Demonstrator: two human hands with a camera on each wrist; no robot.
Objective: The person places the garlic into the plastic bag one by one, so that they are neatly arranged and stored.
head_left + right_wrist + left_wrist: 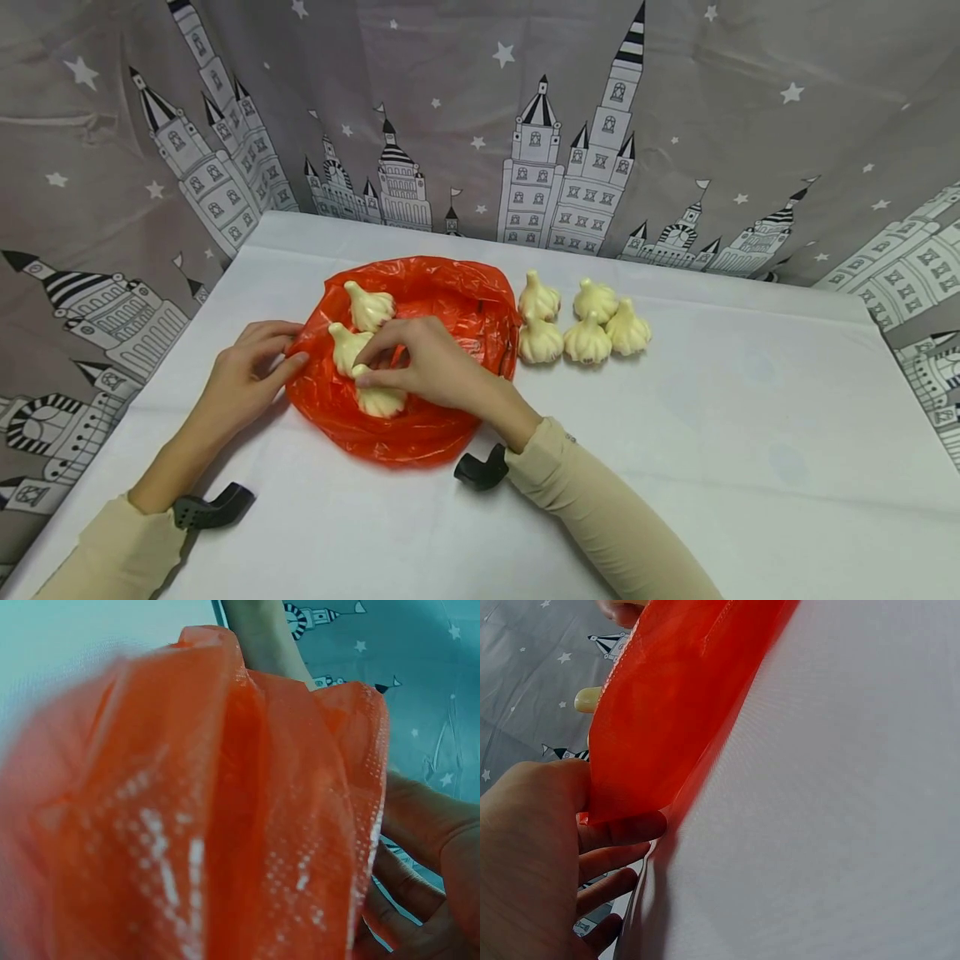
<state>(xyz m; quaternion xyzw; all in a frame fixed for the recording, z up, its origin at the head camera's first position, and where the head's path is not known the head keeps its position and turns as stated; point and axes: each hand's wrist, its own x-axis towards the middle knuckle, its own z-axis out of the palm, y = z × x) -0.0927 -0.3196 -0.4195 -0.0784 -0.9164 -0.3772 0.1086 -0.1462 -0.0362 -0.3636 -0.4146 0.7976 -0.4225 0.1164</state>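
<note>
A red plastic bag (427, 446) lies spread on the table, its mouth rolled open. Thumb and index finger of my left hand (243, 371) pinch the bag's left edge; in the left wrist view that hand (529, 862) has its other fingers apart under the plastic. My right hand (431, 362) reaches into the bag and pinches the stem of a garlic bulb (381, 403). Two more garlic bulbs lie in the bag: one in the middle (346, 348), one farther back (371, 307). In the right wrist view, the bag hides the held bulb.
Right of the bag, several garlic bulbs (588, 340) are grouped on the white-covered table (720, 433). Behind hangs a grey curtain (465, 92) with castles and stars. Each wrist carries a black mount, the left one (213, 507) and the right one (482, 468).
</note>
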